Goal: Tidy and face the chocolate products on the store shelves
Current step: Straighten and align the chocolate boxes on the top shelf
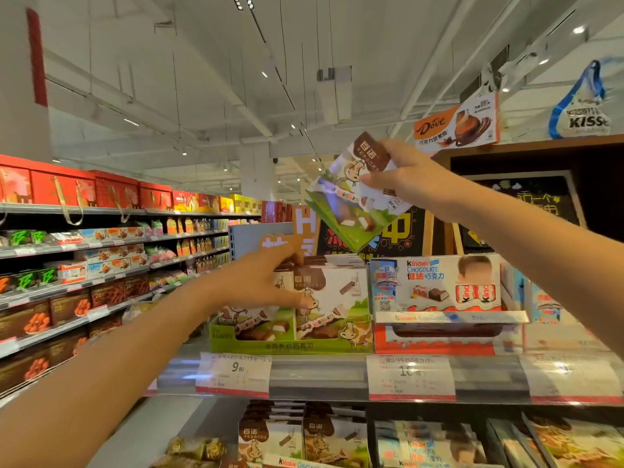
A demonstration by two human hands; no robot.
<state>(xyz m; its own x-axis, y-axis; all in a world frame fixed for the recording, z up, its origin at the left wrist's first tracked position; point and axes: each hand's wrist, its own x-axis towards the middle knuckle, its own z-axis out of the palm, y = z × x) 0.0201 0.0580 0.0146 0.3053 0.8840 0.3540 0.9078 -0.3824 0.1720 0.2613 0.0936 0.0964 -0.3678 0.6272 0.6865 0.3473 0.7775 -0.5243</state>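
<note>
Your right hand [401, 177] has its grip clenched on a small stack of cow-print chocolate boxes [358, 194], held tilted in the air above the shelf [320, 376]. Your left hand [266, 282] is released, fingers spread against the upright boxes [332, 292] in the green display tray [290, 346], just beside the Kinder carton [439, 285].

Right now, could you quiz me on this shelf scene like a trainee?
1. True or false: the right hand holds cow-print chocolate boxes up above the shelf.
2. Which brand sits right of the green display tray? A Kinder, B Lindt, C Milka.
3. Fill in: the left hand rests on the cow-print boxes standing in the ____ tray.

Key: 1 true; 2 A, Kinder boxes; 3 green.
</note>
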